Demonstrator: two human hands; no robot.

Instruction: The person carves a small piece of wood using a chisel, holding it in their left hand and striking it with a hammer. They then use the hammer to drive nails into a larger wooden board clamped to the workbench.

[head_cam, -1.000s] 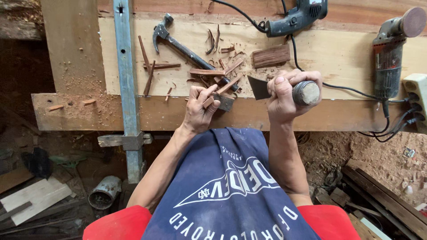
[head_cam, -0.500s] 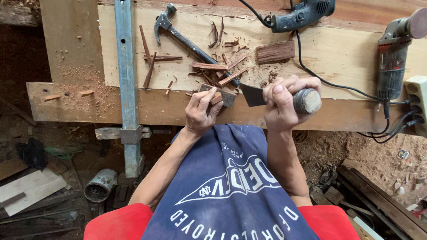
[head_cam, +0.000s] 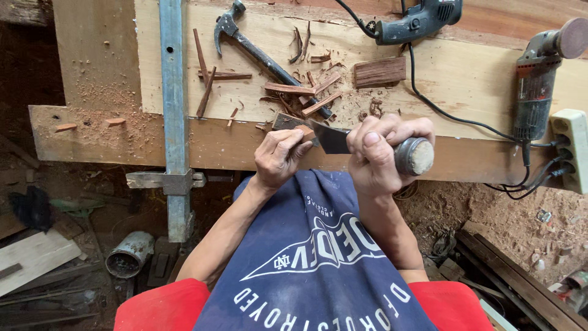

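So the left hand (head_cam: 278,158) has its fingertips pinched tight round a small reddish wood block (head_cam: 304,132), thumb on the near side, fingers curled over the top, holding it right at the near edge of the workbench (head_cam: 233,147). The right hand (head_cam: 380,153) is wrapped in a full fist around the round handle of a chisel (head_cam: 367,147), all fingers closed on it, the worn butt end poking out to the right.

The bit that matters: the chisel's long axis runs pretty much left-right, flat dark blade pointing left, and the tip sits just beside or touching the block. Can't tell for sure if there's contact, the fingers hide that spot. So the block lies directly left of the right fist, in line with the blade, and the left hand is the one actually on it.

Further out on the bench: a heap of reddish wood strips and shavings (head_cam: 306,92) just beyond the hands, a claw hammer (head_cam: 257,52) lying diagonal through them, a bigger wood block (head_cam: 380,72) to the far right of that. An electric drill (head_cam: 416,21) is at the far edge, an angle grinder (head_cam: 539,73) on the right by a white power strip (head_cam: 572,147). A blue metal bar clamp (head_cam: 174,110) runs near-to-far on the left.
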